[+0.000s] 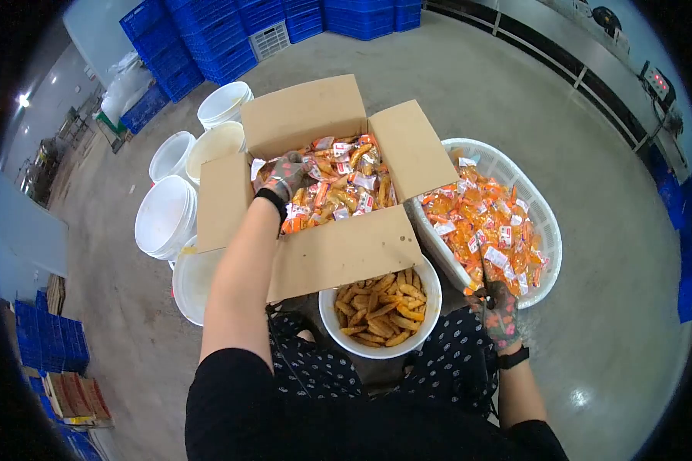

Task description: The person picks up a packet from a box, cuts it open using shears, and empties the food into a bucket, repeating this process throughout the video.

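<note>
My left hand (pixel 286 177), in a patterned glove, reaches into an open cardboard box (pixel 304 107) and touches the orange-and-clear packets (pixel 350 173) at its left side. Its fingertips are hidden among them, so its grip is unclear. My right hand (pixel 501 315), gloved too, is closed around a thin dark tool (pixel 482 265) at the near edge of a white oval basket (pixel 552 230). The tool points up over more orange packets (pixel 496 227) in that basket. Below the box's near flap, a white bucket (pixel 433 296) holds brown, finger-shaped pieces (pixel 380 311).
Several white buckets (pixel 165 219) stand left of the box. Blue crates (pixel 207 38) are stacked at the back, with others (pixel 50 338) at the far left. A metal frame (pixel 546 61) runs along the upper right. My patterned trouser legs (pixel 454 357) flank the bucket of brown pieces.
</note>
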`<state>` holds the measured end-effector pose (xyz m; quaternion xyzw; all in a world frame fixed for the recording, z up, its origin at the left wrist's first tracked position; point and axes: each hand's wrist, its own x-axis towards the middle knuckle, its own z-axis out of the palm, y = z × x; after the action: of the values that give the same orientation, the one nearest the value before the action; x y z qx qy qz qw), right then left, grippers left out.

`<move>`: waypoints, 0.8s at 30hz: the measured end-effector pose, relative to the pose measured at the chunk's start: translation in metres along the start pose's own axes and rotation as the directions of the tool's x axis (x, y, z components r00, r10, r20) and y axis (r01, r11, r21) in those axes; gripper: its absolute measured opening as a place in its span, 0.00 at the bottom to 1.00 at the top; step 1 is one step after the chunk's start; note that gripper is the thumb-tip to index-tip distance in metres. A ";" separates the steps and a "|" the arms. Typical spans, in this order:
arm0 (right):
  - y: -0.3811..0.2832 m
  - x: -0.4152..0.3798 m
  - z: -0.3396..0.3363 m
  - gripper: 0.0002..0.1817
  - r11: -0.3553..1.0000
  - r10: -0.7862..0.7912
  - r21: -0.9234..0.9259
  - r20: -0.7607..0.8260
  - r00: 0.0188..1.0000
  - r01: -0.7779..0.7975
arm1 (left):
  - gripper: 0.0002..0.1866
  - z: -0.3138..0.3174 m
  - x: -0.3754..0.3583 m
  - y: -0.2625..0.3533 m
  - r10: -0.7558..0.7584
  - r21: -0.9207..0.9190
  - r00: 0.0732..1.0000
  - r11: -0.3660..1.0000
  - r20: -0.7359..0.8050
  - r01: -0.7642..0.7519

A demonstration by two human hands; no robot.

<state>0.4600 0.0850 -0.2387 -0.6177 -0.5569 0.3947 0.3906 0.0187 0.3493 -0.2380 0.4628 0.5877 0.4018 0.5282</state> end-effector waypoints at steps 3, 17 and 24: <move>-0.004 0.005 0.011 0.22 0.863 -0.239 -0.428 0.121 0.963 0.268 | 0.06 0.009 -0.080 0.053 0.161 -0.076 0.982 0.985 0.096 -0.154; -0.048 -0.023 0.018 0.23 0.955 -0.286 0.074 0.497 0.819 0.288 | 0.14 0.045 -0.234 0.049 0.165 -0.306 0.909 0.951 0.383 -0.044; -0.059 -0.048 0.023 0.13 0.976 -0.139 0.218 0.515 0.846 0.028 | 0.19 0.075 -0.258 0.049 0.272 -0.362 0.925 0.917 0.266 -0.165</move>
<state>0.4135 0.0421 -0.1905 -0.4179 -0.6260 0.5859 0.3004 0.1025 0.1099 -0.1357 0.4876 0.3644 0.4745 0.6359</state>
